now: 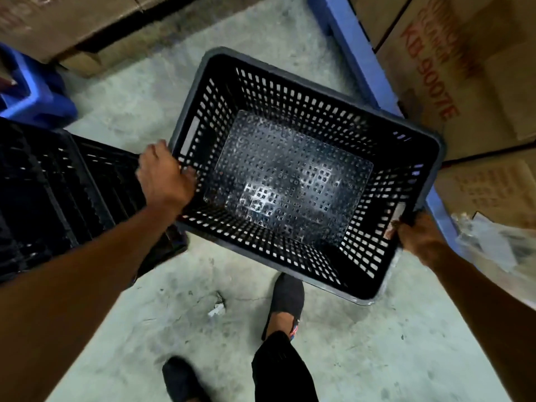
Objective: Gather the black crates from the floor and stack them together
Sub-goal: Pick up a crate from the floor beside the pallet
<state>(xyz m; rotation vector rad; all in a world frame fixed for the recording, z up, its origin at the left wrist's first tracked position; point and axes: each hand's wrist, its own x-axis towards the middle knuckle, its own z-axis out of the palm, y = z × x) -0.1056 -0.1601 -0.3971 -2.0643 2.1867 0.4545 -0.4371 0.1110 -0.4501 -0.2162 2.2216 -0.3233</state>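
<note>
1. A black crate [293, 175] fills the middle of the view, open side up, perforated walls and base visible, tilted so its far corner points toward 12 o'clock.
2. The left hand [165, 177] grips the crate's rim at 9 o'clock, fingers curled over the edge and into the inside wall beside a handle slot.
3. The right hand [417, 236] clasps the rim at 4 o'clock, fingers closed around the edge by the other handle slot (the fingertips themselves are hidden behind the rim).
4. A second black stack [58, 195] sits at 9 o'clock, just beside the held crate and under the left forearm; blur makes it unclear how many crates it holds.
5. The floor [139, 105] is pale concrete, with a small scrap of litter [217, 308] at 6 o'clock.
6. Two dark shoes [285, 300] show at 6 o'clock, one just below the crate's near edge.
7. Cardboard boxes [464, 82] with red print stand at 2 o'clock on a blue pallet [359, 56]; more boxes line 11 o'clock.
8. A blue bin [37, 100] sits at 10 o'clock.
</note>
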